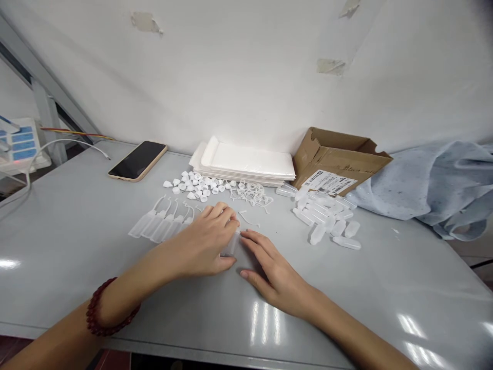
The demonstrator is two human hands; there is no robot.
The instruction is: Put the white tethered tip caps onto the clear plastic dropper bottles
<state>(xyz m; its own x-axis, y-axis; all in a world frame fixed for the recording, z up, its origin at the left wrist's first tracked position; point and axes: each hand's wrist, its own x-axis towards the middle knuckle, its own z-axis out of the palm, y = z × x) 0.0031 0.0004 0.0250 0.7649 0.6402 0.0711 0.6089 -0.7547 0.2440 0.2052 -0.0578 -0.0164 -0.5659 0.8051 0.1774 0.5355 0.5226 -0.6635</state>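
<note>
Left fingers (220,209) gripping translucent sleeve (230,247), right fingers (259,248) parted, carton label (329,182) unreadably small

The left hand (210,237) held a clear plastic piece (231,245) on the table (192,308); the right hand (271,272), thumb spread, was at its four o'clock. White caps (197,176) sat at eleven o'clock, loose clear sleeves (330,223) at two.

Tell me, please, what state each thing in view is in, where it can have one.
Box: top open
Phone: face up, screen dark
White cable: near end unplugged
White packets: stacked
White caps: loose
Cord pile: tangled
Tubes by the box: loose
Row of tubes: cords attached
Cloth: crumpled
Left hand: closed on a clear tube
Right hand: partly open
</note>
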